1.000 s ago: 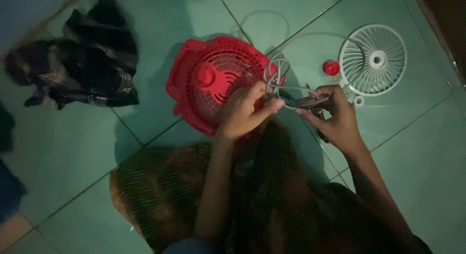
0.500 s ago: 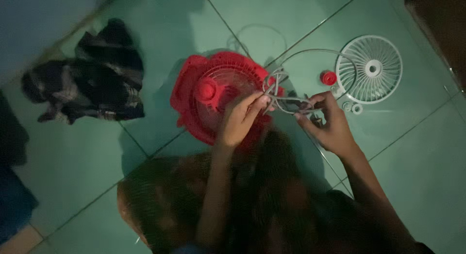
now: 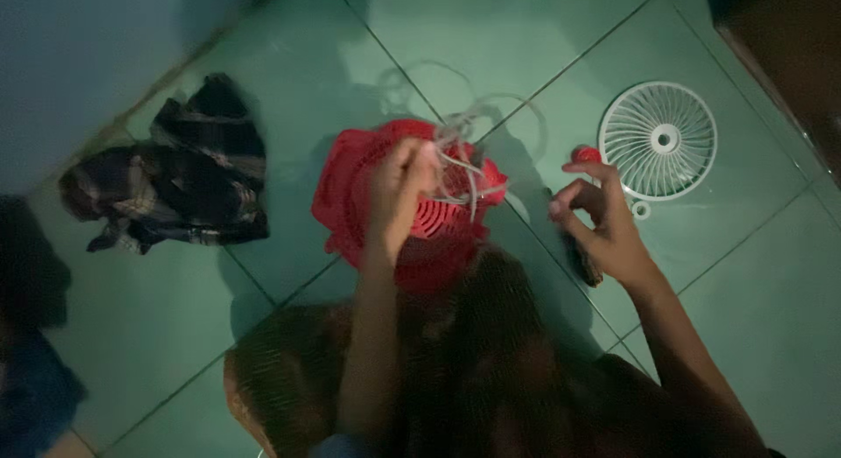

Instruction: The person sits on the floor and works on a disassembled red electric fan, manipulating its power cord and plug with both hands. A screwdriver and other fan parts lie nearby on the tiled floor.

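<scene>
A green tiled floor [image 3: 175,335] fills the view, seen from above in dim light. On it, at the left, lies a crumpled dark checked cloth [image 3: 175,182]. In the middle sits a red fan housing [image 3: 350,195], round with a ribbed grille face, lying flat on the tiles just in front of the person's knees. To the right, well apart from it, a white round fan grille [image 3: 659,140] lies flat on the floor, with a small white ring [image 3: 641,211] just beside its lower edge and a small red cap [image 3: 585,154] near its left side.

The left hand [image 3: 399,191] is over the red housing, fingers closed around a bundle of pale cord [image 3: 460,165], which loops up and trails away across the tiles behind. The right hand [image 3: 600,221] is apart from the left, held over the floor between the housing and the white grille, its fingers half curled and loose; a dark object lies under its palm, too dim to tell whether it is gripped.
</scene>
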